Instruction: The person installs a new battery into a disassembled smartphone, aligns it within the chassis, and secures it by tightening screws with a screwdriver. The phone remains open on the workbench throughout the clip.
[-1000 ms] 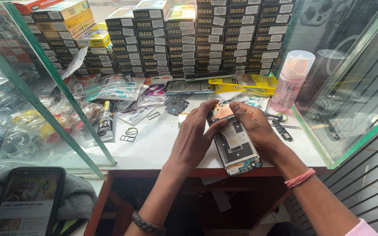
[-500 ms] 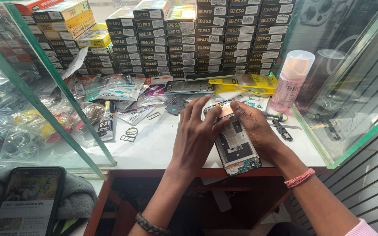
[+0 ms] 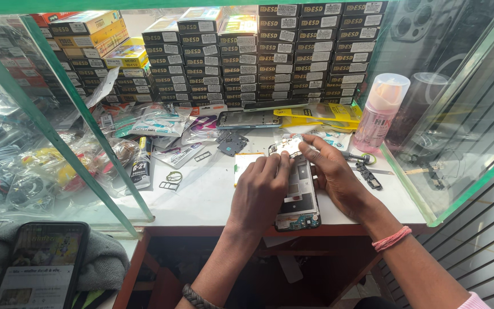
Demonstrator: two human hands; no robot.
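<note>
**Both hands on an opened phone**

The left hand [image 3: 261, 191] lies palm-down, fingers bent together, pressing the opened phone [image 3: 297, 197] on the white counter [image 3: 201, 194]. The right hand [image 3: 333, 171] pinches its upper edge, fingers narrow, wrist angled inward.

One head-worn view, looking steeply down and forward over a bench.

The camera sits above and just behind the two forearms, which enter from 5 and 6 o'clock and meet at the picture's middle, close below the lens. The white bench [image 3: 201, 194] fills the middle ground; the stacked boxes [image 3: 293, 51] at 12 o'clock mark the far limit of sight. Glass panes [image 3: 81, 131] frame the view at 9 and 3 o'clock. At 7 o'clock the near edge takes in a lit phone [image 3: 41, 263] lying lower than the bench. There is no second view to overlap it.
</note>
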